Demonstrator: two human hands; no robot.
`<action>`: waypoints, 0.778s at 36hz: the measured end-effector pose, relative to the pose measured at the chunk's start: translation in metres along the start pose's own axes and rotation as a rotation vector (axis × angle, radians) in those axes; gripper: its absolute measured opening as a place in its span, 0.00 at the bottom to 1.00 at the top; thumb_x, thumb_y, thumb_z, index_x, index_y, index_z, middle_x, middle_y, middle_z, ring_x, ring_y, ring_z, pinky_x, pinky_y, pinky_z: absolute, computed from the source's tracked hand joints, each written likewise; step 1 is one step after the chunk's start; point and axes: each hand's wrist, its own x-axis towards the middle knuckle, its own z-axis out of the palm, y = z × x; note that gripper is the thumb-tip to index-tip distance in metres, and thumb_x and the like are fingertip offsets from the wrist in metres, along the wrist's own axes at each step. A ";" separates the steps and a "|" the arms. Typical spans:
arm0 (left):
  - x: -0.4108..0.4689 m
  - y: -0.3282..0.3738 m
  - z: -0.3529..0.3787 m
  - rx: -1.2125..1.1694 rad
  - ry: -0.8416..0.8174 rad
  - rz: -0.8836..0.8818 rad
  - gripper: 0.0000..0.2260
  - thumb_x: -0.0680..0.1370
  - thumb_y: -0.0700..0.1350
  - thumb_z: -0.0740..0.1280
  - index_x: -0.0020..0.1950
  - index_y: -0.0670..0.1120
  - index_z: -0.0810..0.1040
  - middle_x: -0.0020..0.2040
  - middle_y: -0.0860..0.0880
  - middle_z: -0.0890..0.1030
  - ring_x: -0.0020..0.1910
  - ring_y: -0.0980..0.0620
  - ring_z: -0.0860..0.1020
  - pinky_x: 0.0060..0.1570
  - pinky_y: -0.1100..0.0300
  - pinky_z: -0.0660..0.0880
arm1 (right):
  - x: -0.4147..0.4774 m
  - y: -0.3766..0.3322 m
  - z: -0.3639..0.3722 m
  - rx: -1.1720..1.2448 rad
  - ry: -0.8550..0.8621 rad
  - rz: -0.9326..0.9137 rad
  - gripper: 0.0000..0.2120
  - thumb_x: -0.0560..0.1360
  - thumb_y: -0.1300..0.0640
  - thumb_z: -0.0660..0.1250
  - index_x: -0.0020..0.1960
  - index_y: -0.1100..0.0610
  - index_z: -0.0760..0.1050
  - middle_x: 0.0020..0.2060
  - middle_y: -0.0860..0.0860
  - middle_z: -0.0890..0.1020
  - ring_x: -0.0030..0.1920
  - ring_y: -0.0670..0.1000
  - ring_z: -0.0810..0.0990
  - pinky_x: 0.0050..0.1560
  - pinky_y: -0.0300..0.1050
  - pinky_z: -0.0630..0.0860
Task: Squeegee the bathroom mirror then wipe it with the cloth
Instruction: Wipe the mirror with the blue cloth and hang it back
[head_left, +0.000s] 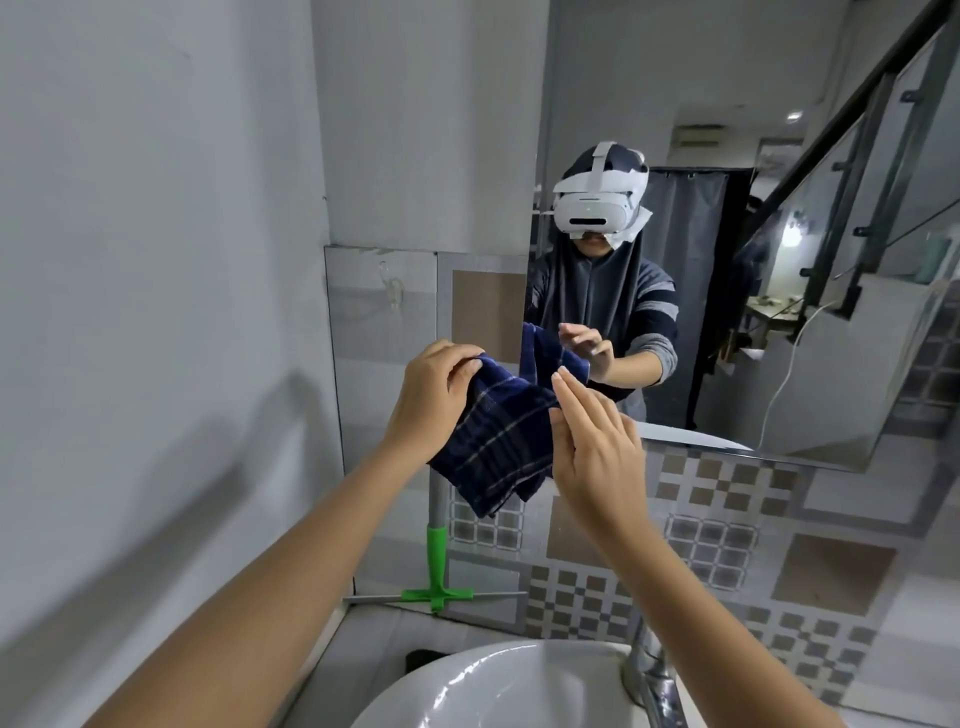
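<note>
A dark blue checked cloth (493, 441) hangs in front of the mirror's lower left corner. My left hand (434, 395) pinches its top corner between thumb and fingers. My right hand (597, 447) is flat, fingers straight and together, pressed against the cloth's right edge. The mirror (727, 156) fills the upper right and reflects a person with a white headset and both hands. A squeegee (437, 561) with a green neck and metal handle stands head down on the counter against the tiled wall, below the cloth.
A white basin (467, 691) sits at the bottom centre with a chrome tap (649, 670) to its right. Patterned grey and brown tiles (727, 545) cover the wall under the mirror. A plain white wall (156, 260) runs along the left.
</note>
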 end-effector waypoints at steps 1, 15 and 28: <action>-0.001 -0.002 -0.002 0.006 0.007 -0.007 0.08 0.77 0.37 0.63 0.53 0.40 0.80 0.46 0.44 0.80 0.43 0.55 0.74 0.45 0.78 0.67 | 0.001 -0.001 0.000 0.011 -0.005 -0.001 0.20 0.80 0.52 0.51 0.67 0.58 0.70 0.65 0.50 0.75 0.63 0.50 0.73 0.58 0.40 0.66; -0.012 -0.009 -0.023 -0.127 -0.190 0.066 0.09 0.76 0.36 0.65 0.55 0.41 0.80 0.47 0.45 0.80 0.46 0.55 0.77 0.49 0.68 0.73 | 0.014 -0.029 0.024 0.412 -0.305 -0.034 0.18 0.80 0.59 0.55 0.70 0.58 0.64 0.64 0.54 0.74 0.65 0.52 0.70 0.63 0.39 0.65; -0.026 -0.016 -0.020 -0.032 -0.237 0.081 0.08 0.79 0.42 0.60 0.52 0.43 0.78 0.46 0.49 0.77 0.45 0.54 0.76 0.47 0.65 0.73 | 0.023 -0.020 0.015 0.476 -0.197 0.041 0.07 0.75 0.61 0.65 0.52 0.60 0.79 0.44 0.53 0.82 0.43 0.46 0.76 0.44 0.25 0.68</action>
